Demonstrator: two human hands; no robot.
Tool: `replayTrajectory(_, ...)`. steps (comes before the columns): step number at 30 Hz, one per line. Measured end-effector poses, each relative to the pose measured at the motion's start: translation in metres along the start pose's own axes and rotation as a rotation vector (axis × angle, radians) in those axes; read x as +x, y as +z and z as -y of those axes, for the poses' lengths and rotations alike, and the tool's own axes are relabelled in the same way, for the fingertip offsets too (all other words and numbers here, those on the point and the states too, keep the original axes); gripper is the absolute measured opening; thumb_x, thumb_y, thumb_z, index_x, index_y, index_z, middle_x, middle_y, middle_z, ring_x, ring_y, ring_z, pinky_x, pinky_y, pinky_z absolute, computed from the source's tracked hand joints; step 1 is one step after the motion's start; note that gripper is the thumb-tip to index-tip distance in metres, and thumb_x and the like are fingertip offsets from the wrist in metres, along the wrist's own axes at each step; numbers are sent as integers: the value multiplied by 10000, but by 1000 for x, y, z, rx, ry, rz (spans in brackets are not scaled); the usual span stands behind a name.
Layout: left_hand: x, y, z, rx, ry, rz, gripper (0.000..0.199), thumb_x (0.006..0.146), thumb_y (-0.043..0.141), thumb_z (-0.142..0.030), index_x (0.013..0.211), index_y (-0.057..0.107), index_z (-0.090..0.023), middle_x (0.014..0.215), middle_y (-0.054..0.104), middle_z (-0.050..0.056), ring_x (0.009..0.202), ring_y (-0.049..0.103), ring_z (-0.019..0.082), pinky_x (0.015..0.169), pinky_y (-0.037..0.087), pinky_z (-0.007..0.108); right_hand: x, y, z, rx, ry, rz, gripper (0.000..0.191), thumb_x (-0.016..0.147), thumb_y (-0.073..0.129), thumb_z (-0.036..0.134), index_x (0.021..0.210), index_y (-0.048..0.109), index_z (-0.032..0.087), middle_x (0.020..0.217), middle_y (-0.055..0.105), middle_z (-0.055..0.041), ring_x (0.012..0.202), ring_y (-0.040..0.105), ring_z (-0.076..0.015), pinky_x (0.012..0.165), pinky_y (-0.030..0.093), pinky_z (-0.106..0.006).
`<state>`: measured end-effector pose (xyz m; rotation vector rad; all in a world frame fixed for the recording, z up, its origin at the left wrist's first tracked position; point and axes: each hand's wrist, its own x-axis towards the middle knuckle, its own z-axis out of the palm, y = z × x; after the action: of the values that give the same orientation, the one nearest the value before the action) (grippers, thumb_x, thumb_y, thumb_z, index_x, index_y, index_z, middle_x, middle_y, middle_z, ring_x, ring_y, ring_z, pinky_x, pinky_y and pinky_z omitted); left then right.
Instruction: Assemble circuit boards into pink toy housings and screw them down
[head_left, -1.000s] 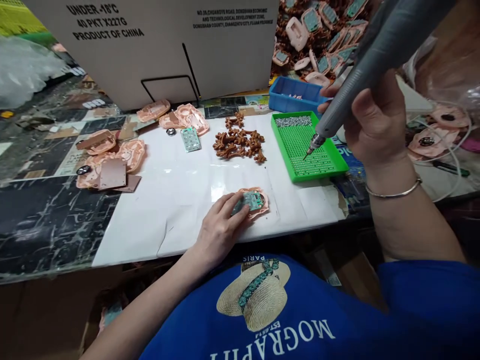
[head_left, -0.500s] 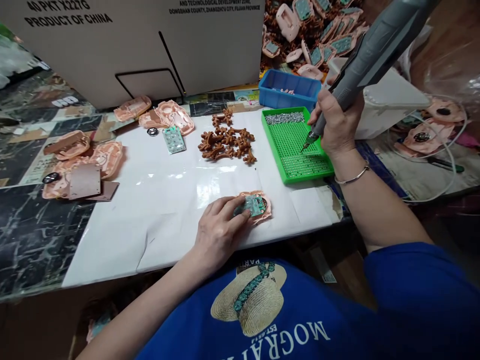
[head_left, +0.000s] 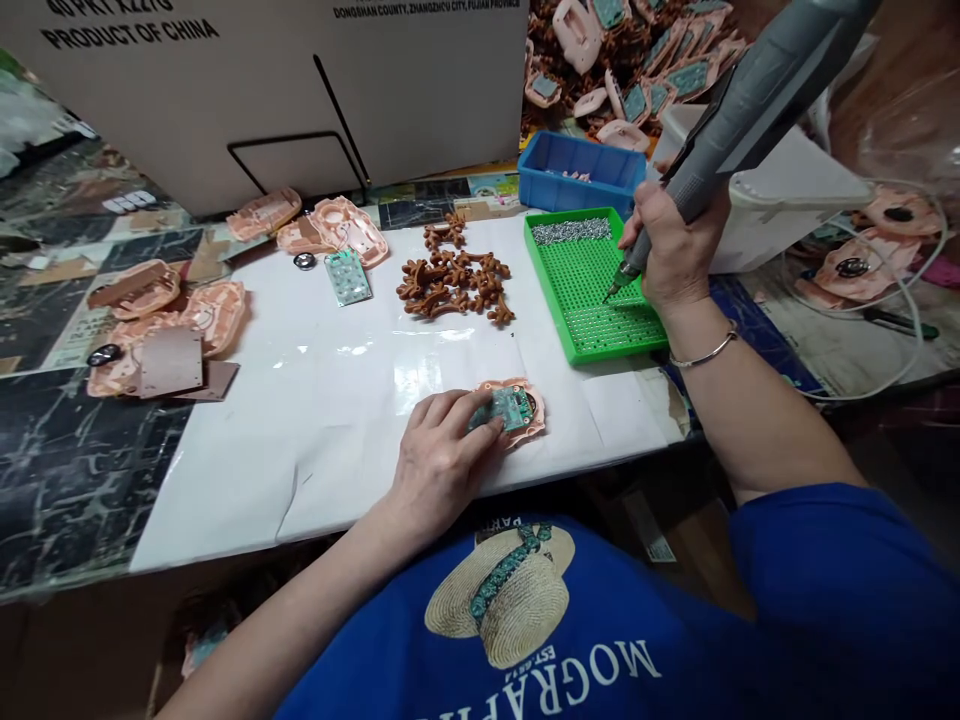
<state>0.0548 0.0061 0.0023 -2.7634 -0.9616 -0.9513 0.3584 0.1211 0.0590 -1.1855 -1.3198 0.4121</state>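
Left hand (head_left: 439, 457): gripping the pink shell (head_left: 534, 430), thumb on its circuit board (head_left: 511, 409)
Pink shell: on the white-covered worktop (head_left: 337, 420), at that hand's two o'clock
Right hand (head_left: 684, 245): grasping the grey screwdriver (head_left: 750, 120), tip over the green tray (head_left: 574, 285)
Green tray: one o'clock from the shell

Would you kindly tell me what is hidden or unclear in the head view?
Circuit board, one part: covered by the left hand, head view.
Grey screwdriver, top end: cut off by the head view's upper edge.
Whether its bit carries a screw: too small to tell, head view.
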Motion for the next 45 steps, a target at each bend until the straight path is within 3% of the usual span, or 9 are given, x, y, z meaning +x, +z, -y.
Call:
replayTrajectory(8, 1, -1, 0, 27, 71, 131, 75, 927, 629, -173, 872, 671, -203, 1337, 683, -16, 1168, 577, 270, 884, 474, 408, 2, -1, 22, -77, -53, -53, 275, 860, 634, 608, 1065, 525, 462, 1169, 641, 71, 731, 525, -186, 721, 467, -451)
replayTrajectory(10, 2, -1, 1, 23, 71, 160, 75, 926, 615, -158, 897, 670, -200, 1340, 681, -4, 1164, 579, 271, 877, 470, 409, 0, 6, 35, -76, -86, -88, 274, 854, 629, 603, 1046, 536, 431, 1115, 641, 29, 730, 528, -197, 717, 478, -446)
replayTrajectory(14, 5, -2, 1, 0, 66, 176, 87, 935, 591, -176, 900, 668, -194, 1329, 686, 26, 1144, 582, 274, 874, 468, 415, -23, 31, 68, 218, -164, -136, 250, 790, 691, 431, 953, 543, 312, 740, 516, 4, 574, 478, -192, 604, 470, -392)
replayTrajectory(19, 4, -2, 1, -16, 66, 153, 100, 948, 570, -181, 906, 660, -186, 1333, 685, 15, 1147, 577, 276, 885, 470, 411, -64, 55, 97, 173, 3, 43, 283, 842, 632, 484, 1043, 576, 293, 831, 543, -34, 598, 512, -206, 546, 464, -370)
replayTrajectory(22, 4, -2, 1, -26, 58, 165, 82, 940, 581, -180, 930, 663, -186, 1351, 674, 20, 1159, 570, 279, 890, 472, 415, -79, 59, 100, 170, 46, 187, 339, 849, 626, 553, 1076, 563, 309, 871, 560, -37, 595, 539, -208, 529, 459, -369)
replayTrajectory(27, 4, -3, 0, -26, 51, 172, 88, 944, 581, -198, 927, 667, -194, 1360, 668, 26, 1160, 570, 281, 881, 475, 417, -86, 63, 95, 298, -1, 301, 184, 883, 609, 341, 1055, 544, 343, 787, 489, 2, 553, 511, -193, 545, 467, -361)
replayTrajectory(33, 4, -4, 0, -25, 58, 157, 84, 944, 578, -197, 922, 659, -193, 1369, 663, 15, 1156, 578, 285, 870, 483, 415, -86, 65, 90, 175, 53, 328, 315, 884, 581, 478, 1152, 471, 356, 758, 494, -8, 607, 551, -238, 579, 503, -388)
replayTrajectory(39, 4, -3, 0, -20, 58, 144, 106, 961, 564, -209, 914, 655, -183, 1364, 666, -6, 1140, 584, 286, 866, 482, 412, -85, 64, 92, 313, 71, 325, 278, 822, 695, 423, 1009, 515, 323, 875, 569, -8, 576, 524, -181, 562, 497, -359)
replayTrajectory(45, 4, -3, 0, -16, 51, 150, 96, 956, 583, -218, 902, 658, -191, 1380, 654, -20, 1145, 580, 282, 874, 474, 405, -86, 70, 92, 355, 12, 299, 252, 822, 673, 355, 1020, 523, 318, 629, 460, 48, 500, 474, -179, 524, 429, -346)
